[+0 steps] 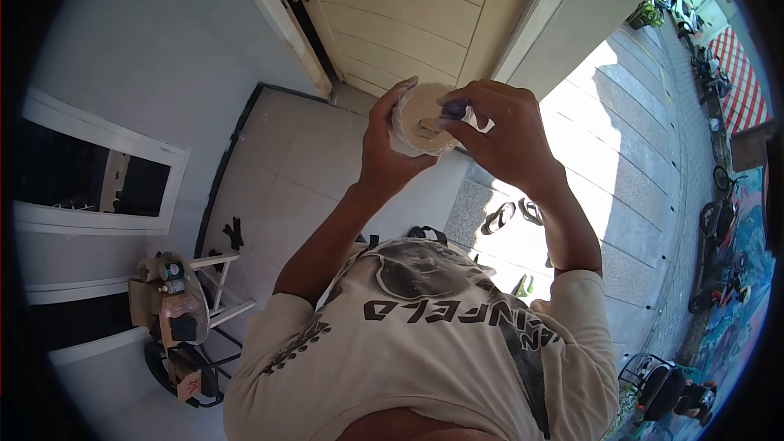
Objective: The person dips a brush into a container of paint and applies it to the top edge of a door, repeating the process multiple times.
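One head-worn wide-angle camera looks steeply down, close above the left hand [385, 140] and right hand [500, 126].

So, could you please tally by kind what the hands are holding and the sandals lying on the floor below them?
Pale round tub, in the left hand: 1
Purple tool, in the right hand fingers: 1
Dark sandals: 2
Green sandal: 1
Total: 5
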Demonstrator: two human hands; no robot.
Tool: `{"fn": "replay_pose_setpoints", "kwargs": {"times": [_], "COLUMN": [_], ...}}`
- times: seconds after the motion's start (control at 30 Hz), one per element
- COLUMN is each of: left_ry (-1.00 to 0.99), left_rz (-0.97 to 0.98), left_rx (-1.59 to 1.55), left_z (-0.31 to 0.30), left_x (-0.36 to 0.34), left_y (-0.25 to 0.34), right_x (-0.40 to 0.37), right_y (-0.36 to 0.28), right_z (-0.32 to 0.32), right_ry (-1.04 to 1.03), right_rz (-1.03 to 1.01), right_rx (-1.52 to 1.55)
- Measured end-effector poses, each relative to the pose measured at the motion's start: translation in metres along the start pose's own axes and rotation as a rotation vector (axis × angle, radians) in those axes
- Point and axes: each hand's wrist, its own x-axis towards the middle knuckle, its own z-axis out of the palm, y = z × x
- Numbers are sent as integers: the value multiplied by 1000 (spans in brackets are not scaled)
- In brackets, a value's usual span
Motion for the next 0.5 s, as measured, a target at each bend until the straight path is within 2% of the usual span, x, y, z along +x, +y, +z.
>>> {"fn": "replay_pose_setpoints", "kwargs": {"times": [0.1, 0.17, 0.2, 0.27, 0.33, 0.47, 0.5], "left_ry": [13, 12, 7, 22, 46, -1, -13], "left_rz": [11, -4, -19, -11, 13, -62, -69], "left_rx": [7, 24, 37, 37, 44, 91, 114], "left_z": [1, -1, -2, -1, -1, -6, -6], "left_x": [-1, -2, -2, -2, -3, -4, -3], "left_y": [-2, -2, -2, -3, -3, -10, -6], "right_x": [-2, -4, -5, -8, -14, -19, -17], "right_y": [5, 8, 11, 16, 17, 21, 15], "right_z": [-5, -10, -13, -20, -20, -28, -34], "right_ry": [37, 163, 164, 193, 196, -59, -126], "right_rz": [56, 95, 90, 205, 174, -20, -38], "right_rx": [117, 163, 165, 101, 126, 193, 94]}}
